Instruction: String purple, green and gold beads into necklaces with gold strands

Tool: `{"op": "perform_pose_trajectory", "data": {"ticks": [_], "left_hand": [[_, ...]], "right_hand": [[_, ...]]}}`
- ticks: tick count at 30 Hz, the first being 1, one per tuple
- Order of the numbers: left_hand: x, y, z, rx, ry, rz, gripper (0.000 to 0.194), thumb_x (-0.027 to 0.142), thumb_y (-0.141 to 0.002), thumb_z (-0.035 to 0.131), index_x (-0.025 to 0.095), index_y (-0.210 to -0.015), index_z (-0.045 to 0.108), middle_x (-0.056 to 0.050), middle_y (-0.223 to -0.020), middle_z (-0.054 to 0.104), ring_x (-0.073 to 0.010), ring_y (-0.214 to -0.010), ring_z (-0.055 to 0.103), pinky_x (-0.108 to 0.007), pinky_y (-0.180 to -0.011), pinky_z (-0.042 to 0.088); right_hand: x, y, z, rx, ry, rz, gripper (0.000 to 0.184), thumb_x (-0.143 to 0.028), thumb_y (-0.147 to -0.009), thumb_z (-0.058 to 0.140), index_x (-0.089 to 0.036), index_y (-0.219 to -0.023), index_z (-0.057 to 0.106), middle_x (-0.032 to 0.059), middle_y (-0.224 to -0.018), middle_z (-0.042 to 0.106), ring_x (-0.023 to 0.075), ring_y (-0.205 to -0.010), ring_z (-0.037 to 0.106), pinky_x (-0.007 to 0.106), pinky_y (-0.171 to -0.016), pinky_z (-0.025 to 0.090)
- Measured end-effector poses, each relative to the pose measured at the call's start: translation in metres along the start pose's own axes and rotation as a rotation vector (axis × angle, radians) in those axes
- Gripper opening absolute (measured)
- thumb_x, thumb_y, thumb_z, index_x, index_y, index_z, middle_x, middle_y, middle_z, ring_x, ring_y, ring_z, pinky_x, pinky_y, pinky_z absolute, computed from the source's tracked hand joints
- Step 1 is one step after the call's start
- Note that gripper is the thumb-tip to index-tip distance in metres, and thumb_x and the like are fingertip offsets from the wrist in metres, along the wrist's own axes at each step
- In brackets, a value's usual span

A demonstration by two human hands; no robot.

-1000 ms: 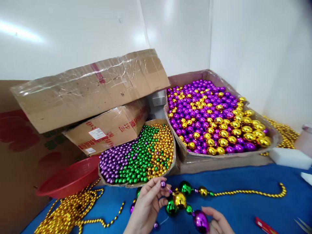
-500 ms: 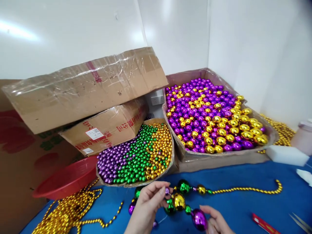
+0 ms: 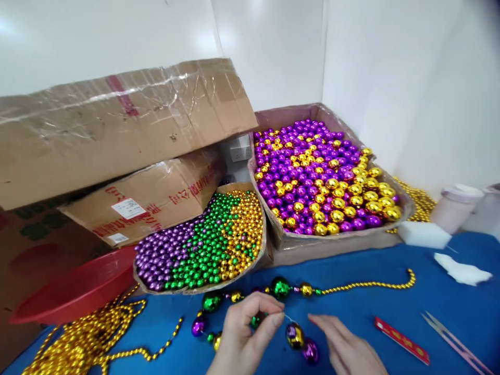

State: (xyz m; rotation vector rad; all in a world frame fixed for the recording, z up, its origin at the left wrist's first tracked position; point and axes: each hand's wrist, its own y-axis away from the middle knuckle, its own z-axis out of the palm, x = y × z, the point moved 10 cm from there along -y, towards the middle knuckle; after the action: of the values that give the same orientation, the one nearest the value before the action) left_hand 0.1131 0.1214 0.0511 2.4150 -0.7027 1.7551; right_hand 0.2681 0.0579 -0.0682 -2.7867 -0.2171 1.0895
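Observation:
My left hand [image 3: 250, 330] pinches a thin clear string [image 3: 288, 316] between thumb and fingertips. Just right of those fingertips are a large gold bead [image 3: 295, 336] and a large purple bead [image 3: 310, 350], side by side. My right hand [image 3: 347, 341] is beside the purple bead with its fingers stretched out, holding nothing I can see. Behind my left hand a strand of mixed beads curves over the blue cloth, with a big green bead [image 3: 280, 287] on it. The strand runs into a small-bead gold chain [image 3: 367, 285] at the right. My left hand covers part of the strand.
A box of small beads [image 3: 265, 245] and a larger box of big beads [image 3: 291, 242] stand behind. Gold chains [image 3: 74, 333] and a red basin [image 3: 74, 291] lie left. At right are a red-wrapped strip [image 3: 402, 340], tweezers [image 3: 457, 338] and a white foam block [image 3: 424, 234].
My right hand has come off the large purple bead, and its fingers have straightened. The gold and purple beads now sit lower, away from my left fingertips. The view has turned slightly right.

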Motion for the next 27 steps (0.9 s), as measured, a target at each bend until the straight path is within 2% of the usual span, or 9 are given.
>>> {"op": "perform_pose_trajectory", "data": {"ticks": [3,5,7,10,13,16,19,22,27], "left_hand": [[0.04,-0.011,0.002,-0.046,-0.033,0.096,0.006,0.021,-0.08,0.064,0.023,-0.076,0.069,-0.006,-0.083,0.072,-0.0229,-0.079,0.066,-0.029,-0.071,0.05],[0.055,-0.016,0.003,-0.03,-0.022,0.142,0.006,0.02,-0.079,0.065,0.022,-0.076,0.069,-0.006,-0.081,0.071,-0.0222,-0.077,0.066,-0.027,-0.068,0.051],[0.056,-0.018,0.003,0.021,0.011,0.151,0.007,0.02,-0.079,0.064,0.021,-0.074,0.068,-0.006,-0.08,0.071,-0.0215,-0.075,0.065,-0.027,-0.066,0.05],[0.032,-0.014,0.01,0.048,0.103,0.097,0.013,0.022,-0.084,0.058,0.021,-0.093,0.066,-0.008,-0.096,0.07,-0.0222,-0.087,0.064,-0.029,-0.075,0.051],[0.003,-0.006,0.047,-0.169,0.052,0.102,0.048,0.025,-0.079,0.064,0.023,-0.125,0.051,-0.01,-0.126,0.058,-0.0256,-0.114,0.053,-0.036,-0.095,0.043],[-0.019,0.005,0.091,-0.446,-0.049,0.15,0.052,0.031,-0.071,0.071,0.022,-0.12,0.055,-0.01,-0.118,0.062,-0.0265,-0.107,0.056,-0.036,-0.094,0.043],[-0.038,0.013,0.119,-0.577,-0.174,0.203,0.043,0.042,-0.07,0.071,0.026,-0.109,0.062,-0.006,-0.108,0.067,-0.0268,-0.101,0.059,-0.045,-0.101,0.034],[-0.063,0.018,0.135,-0.59,-0.413,0.249,0.027,0.046,-0.073,0.067,0.03,-0.095,0.066,-0.002,-0.093,0.07,-0.0253,-0.094,0.061,-0.056,-0.105,0.02],[-0.101,0.025,0.127,-0.49,-0.738,0.257,0.026,0.035,-0.071,0.067,0.023,-0.093,0.059,-0.004,-0.083,0.067,-0.0248,-0.084,0.06,-0.06,-0.1,0.026]], "right_hand": [[-0.037,-0.019,-0.032,0.022,-0.166,-0.07,0.037,-0.023,-0.092,0.041,-0.028,-0.129,0.049,0.0045,-0.124,0.06,0.0151,-0.115,0.056,0.025,-0.097,0.044],[-0.057,-0.027,-0.034,-0.007,-0.266,-0.114,0.029,-0.026,-0.095,0.038,-0.026,-0.119,0.054,0.0042,-0.11,0.064,0.0142,-0.104,0.06,0.022,-0.088,0.047],[-0.066,-0.029,-0.029,-0.024,-0.32,-0.14,0.025,-0.027,-0.096,0.035,-0.023,-0.1,0.059,0.0024,-0.09,0.066,0.0134,-0.083,0.063,0.021,-0.074,0.048],[-0.056,-0.027,-0.022,-0.031,-0.36,-0.106,0.029,-0.032,-0.096,0.033,-0.021,-0.086,0.058,0.0001,-0.074,0.063,0.0119,-0.066,0.059,0.02,-0.063,0.044],[-0.038,-0.021,-0.022,-0.034,-0.446,0.023,0.033,-0.04,-0.096,0.031,-0.022,-0.092,0.059,-0.0018,-0.068,0.06,0.011,-0.058,0.056,0.02,-0.057,0.042],[-0.027,-0.014,-0.035,0.06,-0.492,0.129,0.035,-0.049,-0.092,0.038,-0.023,-0.096,0.061,-0.0015,-0.067,0.056,0.0135,-0.06,0.054,0.022,-0.059,0.043],[-0.015,-0.007,-0.047,0.127,-0.581,0.24,0.039,-0.055,-0.09,0.039,-0.022,-0.097,0.06,-0.0034,-0.06,0.048,0.0136,-0.055,0.047,0.024,-0.055,0.039],[0.003,-0.003,-0.063,0.169,-0.722,0.302,0.038,-0.053,-0.092,0.037,-0.021,-0.097,0.057,-0.006,-0.055,0.041,0.0117,-0.052,0.041,0.024,-0.053,0.034],[0.055,0.01,-0.138,0.618,-0.976,0.324,0.028,-0.046,-0.089,0.051,-0.021,-0.1,0.058,-0.0074,-0.054,0.034,0.0085,-0.051,0.033,0.021,-0.047,0.026]]}}
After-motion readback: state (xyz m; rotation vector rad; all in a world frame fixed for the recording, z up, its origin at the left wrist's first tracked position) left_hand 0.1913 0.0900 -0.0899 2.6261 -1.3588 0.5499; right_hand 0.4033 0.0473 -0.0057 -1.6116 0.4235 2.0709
